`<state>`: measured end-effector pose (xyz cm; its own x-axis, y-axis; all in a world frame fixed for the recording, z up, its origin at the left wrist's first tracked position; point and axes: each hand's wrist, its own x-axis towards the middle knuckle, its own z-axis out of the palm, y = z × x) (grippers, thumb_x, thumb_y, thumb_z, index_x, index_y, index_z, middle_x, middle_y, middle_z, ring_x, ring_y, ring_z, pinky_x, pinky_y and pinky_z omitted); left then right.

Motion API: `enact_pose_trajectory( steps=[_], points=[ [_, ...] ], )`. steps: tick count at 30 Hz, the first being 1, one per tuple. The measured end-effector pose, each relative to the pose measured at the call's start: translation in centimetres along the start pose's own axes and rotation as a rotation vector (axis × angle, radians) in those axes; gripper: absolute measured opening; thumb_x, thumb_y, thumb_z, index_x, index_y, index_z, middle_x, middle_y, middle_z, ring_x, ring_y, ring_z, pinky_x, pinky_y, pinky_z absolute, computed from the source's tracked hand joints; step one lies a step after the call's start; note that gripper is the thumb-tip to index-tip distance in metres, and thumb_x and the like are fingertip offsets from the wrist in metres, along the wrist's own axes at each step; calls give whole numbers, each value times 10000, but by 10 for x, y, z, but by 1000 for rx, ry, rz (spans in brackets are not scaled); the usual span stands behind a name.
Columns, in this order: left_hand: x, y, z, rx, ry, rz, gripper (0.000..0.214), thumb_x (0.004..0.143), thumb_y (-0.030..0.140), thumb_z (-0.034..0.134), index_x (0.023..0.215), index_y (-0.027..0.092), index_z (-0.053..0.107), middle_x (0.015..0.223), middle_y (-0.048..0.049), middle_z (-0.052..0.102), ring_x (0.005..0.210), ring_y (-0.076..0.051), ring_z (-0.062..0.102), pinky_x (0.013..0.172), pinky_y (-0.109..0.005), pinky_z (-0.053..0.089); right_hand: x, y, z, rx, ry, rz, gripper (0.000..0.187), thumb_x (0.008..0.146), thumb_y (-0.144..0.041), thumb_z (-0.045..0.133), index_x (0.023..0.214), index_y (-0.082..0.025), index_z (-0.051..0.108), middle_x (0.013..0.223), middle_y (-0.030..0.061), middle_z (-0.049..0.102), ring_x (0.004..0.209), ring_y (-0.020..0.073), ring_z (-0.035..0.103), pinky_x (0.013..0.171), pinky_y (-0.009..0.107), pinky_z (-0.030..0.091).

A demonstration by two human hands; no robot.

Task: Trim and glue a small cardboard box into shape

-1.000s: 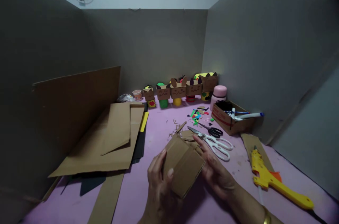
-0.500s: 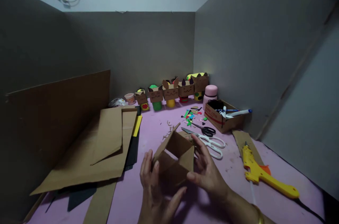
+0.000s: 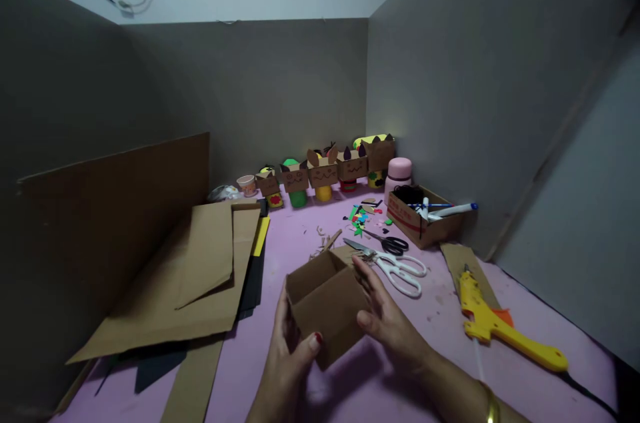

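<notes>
A small open-topped brown cardboard box [image 3: 325, 306] is held low in the middle, just above the pink tabletop [image 3: 310, 236]. My left hand [image 3: 287, 359] grips its near left corner, thumb pressed on the front wall. My right hand [image 3: 387, 323] rests against the box's right side with fingers stretched along it. The box's opening faces up and away, and its inside looks empty.
White-handled scissors [image 3: 400, 269] and black-handled scissors [image 3: 393, 244] lie just beyond the box. A yellow glue gun [image 3: 495, 329] lies at right. Cardboard sheets [image 3: 195, 276] are stacked at left. A carton of pens [image 3: 423, 216], paper scraps and a row of cardboard figures [image 3: 325, 173] stand behind.
The cardboard piece, first folded nearly flat between my hands, has been opened out and turned into a box shape with its opening upward. My left thumb now clamps its front wall.
</notes>
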<state>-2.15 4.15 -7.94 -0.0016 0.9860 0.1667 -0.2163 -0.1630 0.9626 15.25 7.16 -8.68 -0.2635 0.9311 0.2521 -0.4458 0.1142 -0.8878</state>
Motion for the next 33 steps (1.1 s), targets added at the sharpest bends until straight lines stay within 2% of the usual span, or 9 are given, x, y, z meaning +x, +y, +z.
enact_pose_trajectory(
  steps=[3,6,10,16,23,28,33],
  points=[
    [-3,2,1,-142,-77,-125,955,701,435,767,1480,244,250,1500,-135,437,1374,-348,384,1121,-469,343,-1,-4,4,121,-33,79,816,733,-526,768,1419,-298,389,1486,99,439,1368,302,385,1119,475,285],
    [-6,2,2,-176,-65,-182,969,688,427,782,1480,237,256,1491,-139,445,1373,-360,379,1114,-478,349,-3,-5,3,153,-50,107,762,743,-462,781,1391,-280,425,1384,100,552,1295,309,477,1075,479,357],
    [-5,-2,2,-151,-45,-117,935,723,452,750,1492,253,257,1518,-134,405,1389,-361,355,1122,-500,337,-4,-2,1,159,-10,99,733,758,-445,773,1379,-268,424,1342,105,586,1273,313,499,1056,493,374],
    [0,-11,-6,-25,-33,-57,780,801,434,682,1477,274,327,1480,-154,455,1378,-367,374,1105,-568,340,-3,-4,4,137,33,100,704,779,-449,751,1370,-258,420,1272,109,635,1203,308,556,1030,497,392],
    [1,-14,-8,-19,-62,-17,757,828,407,648,1489,280,301,1487,-141,454,1408,-354,327,1130,-571,297,-2,-4,3,126,4,49,713,754,-454,775,1362,-284,443,1375,90,568,1280,298,496,1071,471,360],
    [2,-16,-11,-68,-64,17,700,838,388,619,1471,303,332,1536,-95,397,1416,-341,317,1141,-540,295,-1,-3,4,86,-73,21,775,748,-483,770,1407,-312,401,1408,89,537,1298,294,477,1059,469,372],
    [3,-15,-13,-143,-67,36,750,801,431,621,1476,313,315,1579,-67,322,1436,-353,262,1146,-529,282,-2,3,1,10,-141,11,816,771,-439,764,1459,-333,338,1519,70,402,1347,276,412,1112,448,291]
  ],
)
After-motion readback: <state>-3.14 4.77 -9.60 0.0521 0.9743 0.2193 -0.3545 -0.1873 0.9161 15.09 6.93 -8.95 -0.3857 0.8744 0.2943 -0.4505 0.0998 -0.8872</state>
